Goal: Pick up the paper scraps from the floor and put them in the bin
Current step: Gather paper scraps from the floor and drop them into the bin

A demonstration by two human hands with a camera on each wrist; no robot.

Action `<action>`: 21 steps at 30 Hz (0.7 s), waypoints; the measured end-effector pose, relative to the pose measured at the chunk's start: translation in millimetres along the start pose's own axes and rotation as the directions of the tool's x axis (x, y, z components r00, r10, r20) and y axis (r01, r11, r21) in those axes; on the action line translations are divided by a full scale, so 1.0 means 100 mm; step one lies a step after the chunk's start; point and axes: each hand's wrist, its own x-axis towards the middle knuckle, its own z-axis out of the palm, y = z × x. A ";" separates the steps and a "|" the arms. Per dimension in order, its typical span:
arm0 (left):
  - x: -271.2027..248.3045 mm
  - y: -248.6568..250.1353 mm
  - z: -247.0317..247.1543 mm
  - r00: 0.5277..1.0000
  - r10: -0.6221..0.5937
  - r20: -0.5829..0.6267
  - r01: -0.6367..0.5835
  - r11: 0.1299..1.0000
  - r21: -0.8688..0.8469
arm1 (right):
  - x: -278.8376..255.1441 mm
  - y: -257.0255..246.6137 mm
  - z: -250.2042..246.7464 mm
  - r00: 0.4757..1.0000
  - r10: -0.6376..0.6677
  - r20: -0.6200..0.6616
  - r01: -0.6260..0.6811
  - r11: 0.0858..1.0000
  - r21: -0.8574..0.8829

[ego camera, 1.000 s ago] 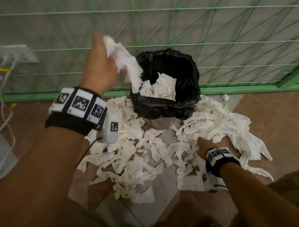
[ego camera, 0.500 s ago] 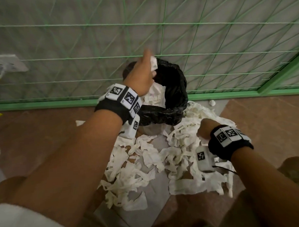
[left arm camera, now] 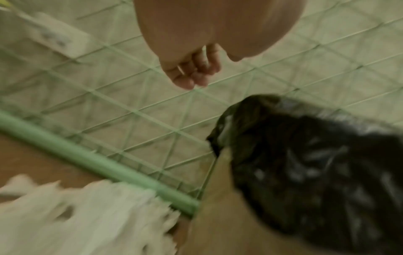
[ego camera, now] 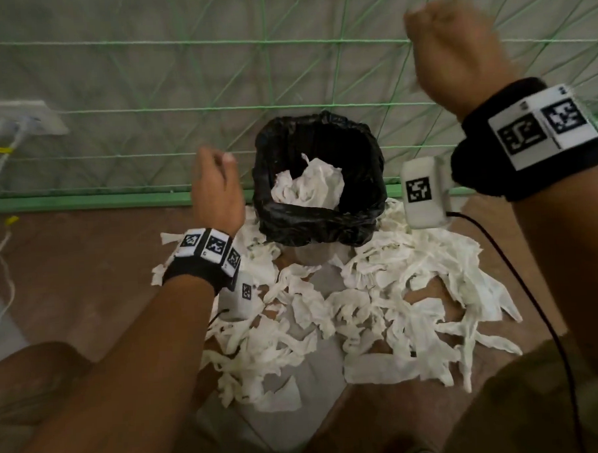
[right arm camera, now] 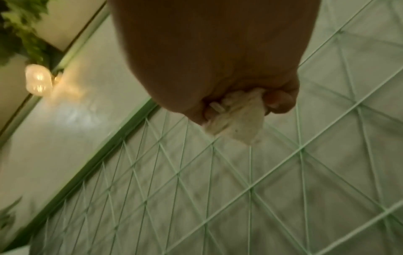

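left hand [ego camera: 217, 192] fingers [left arm camera: 191, 72] loosely curled, empty, left of bin [ego camera: 320, 225] | right hand [ego camera: 454, 55] fingers [right arm camera: 281, 101] clenched on scrap [right arm camera: 237, 119], raised | scraps [ego camera: 363, 312] on floor below

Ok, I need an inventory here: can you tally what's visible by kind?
Bin lined with a black plastic bag: 1
Bare hands, left hand and right hand: 2
Black wristbands with white printed markers: 2
White wall socket plate: 1
Crumpled white paper wad in right grip: 1
Total: 7; torn white floor scraps: too many to count.
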 end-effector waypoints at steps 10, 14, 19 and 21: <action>-1.49 -0.66 0.41 0.523 -0.131 0.842 -0.289 0.902 0.320 | -0.38 0.23 1.05 0.980 0.093 0.175 -0.142 0.947 0.290; -1.97 -0.75 0.81 0.326 -0.207 0.923 -0.467 0.813 0.347 | -0.79 0.74 1.23 0.873 0.488 -0.024 -0.454 0.828 0.329; -2.06 -0.68 0.91 0.387 -0.239 0.891 -0.513 0.747 0.423 | -1.49 1.44 1.71 0.682 0.623 0.383 -0.622 0.770 -0.145; -1.94 -0.63 0.86 0.476 -0.225 0.850 -0.453 0.766 0.456 | -1.73 1.57 1.86 0.615 0.591 0.522 -0.535 0.799 -0.275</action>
